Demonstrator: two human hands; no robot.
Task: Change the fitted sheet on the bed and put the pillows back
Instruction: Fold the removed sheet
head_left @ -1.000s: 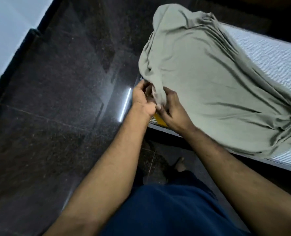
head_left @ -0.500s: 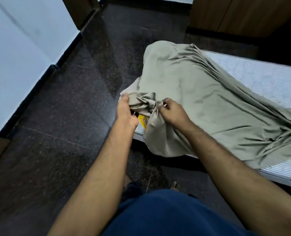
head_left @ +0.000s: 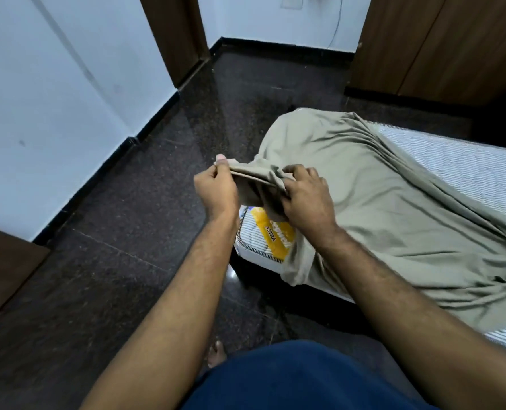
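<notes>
A grey-green fitted sheet (head_left: 393, 202) lies crumpled over the near end of a striped white mattress (head_left: 464, 170). My left hand (head_left: 216, 187) pinches the sheet's bunched corner edge, lifted above the mattress corner. My right hand (head_left: 305, 199) grips the same bunched edge just to the right. The mattress corner (head_left: 254, 241) below them is bare and shows a yellow label (head_left: 275, 232). No pillows are in view.
Dark polished stone floor (head_left: 157, 232) lies left of and in front of the bed. White walls with black skirting run along the left and far side. Brown wooden doors (head_left: 441, 42) stand at the back, and my bare foot (head_left: 216, 355) is on the floor.
Both hands have lifted the sheet's bunched corner up off the mattress corner and spread slightly apart, exposing the yellow label. The view has tilted up, showing more of the room.
</notes>
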